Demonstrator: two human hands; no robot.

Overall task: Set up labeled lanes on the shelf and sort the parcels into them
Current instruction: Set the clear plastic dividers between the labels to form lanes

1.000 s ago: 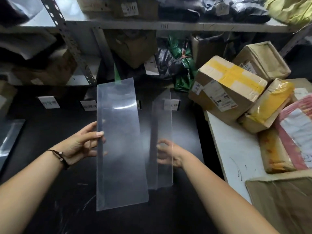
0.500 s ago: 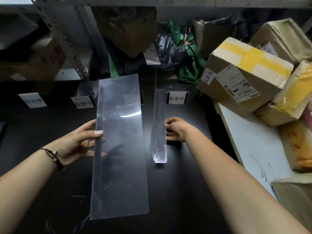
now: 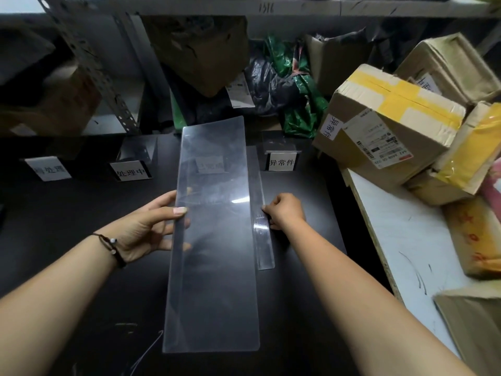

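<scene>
My left hand (image 3: 147,226) holds a long clear plastic divider (image 3: 214,240) by its left edge, thumb on top, fingers behind the sheet. A second clear divider (image 3: 261,226) stands on edge on the black shelf (image 3: 67,226), just right of the first. My right hand (image 3: 284,210), fingers curled, grips it from the right. White label stands line the back of the shelf: one at the far left (image 3: 50,168), one beside it (image 3: 131,171), one seen through the held sheet (image 3: 210,164), one at the right (image 3: 281,162).
Cardboard parcels with yellow tape (image 3: 387,123) pile on a white table (image 3: 401,234) at the right. Dark and green bags (image 3: 287,85) and a brown box (image 3: 200,50) sit behind the shelf. A perforated metal upright (image 3: 103,77) stands at the back left.
My right hand has set the second divider on edge on the shelf and slid it toward the held sheet. The left hand keeps its divider, which now overlaps the standing one.
</scene>
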